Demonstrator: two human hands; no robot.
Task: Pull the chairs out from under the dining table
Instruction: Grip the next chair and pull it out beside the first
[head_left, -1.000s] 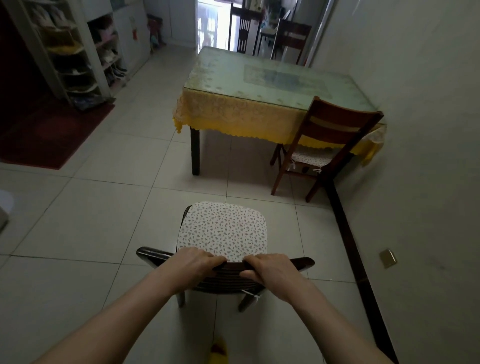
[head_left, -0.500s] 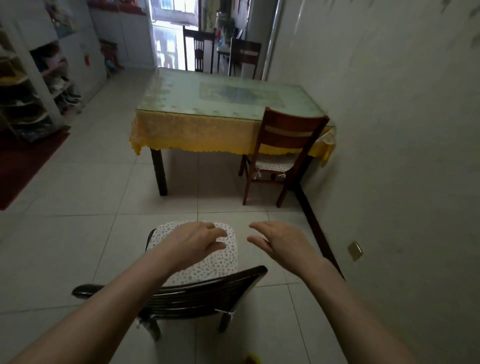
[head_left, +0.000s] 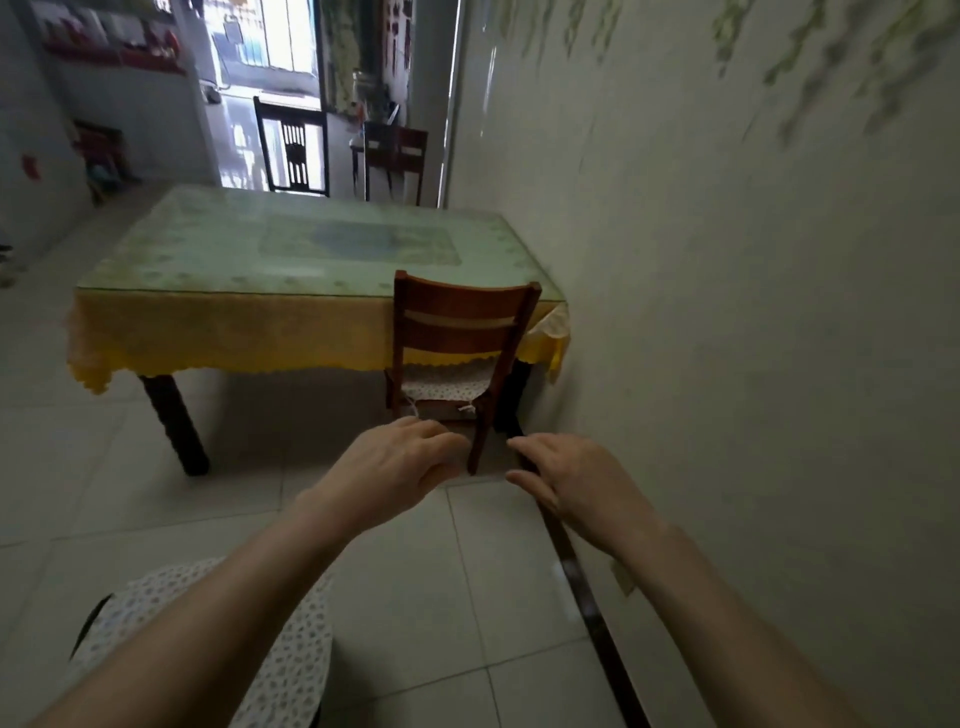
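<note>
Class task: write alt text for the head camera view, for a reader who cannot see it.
Two empty hands, left hand and right hand, reach toward a brown wooden chair tucked under a dining table with a yellow cloth, beside a wall. A patterned chair cushion sits near the left forearm.

Pale tiled floor fills the lower half of my view. On it, mid-frame, stands the dining table under its yellow cloth, with a wooden chair tucked at its right end by the wall. At lower left another chair's speckled cushion shows. Two more chairs stand beyond the table, top centre.
</note>
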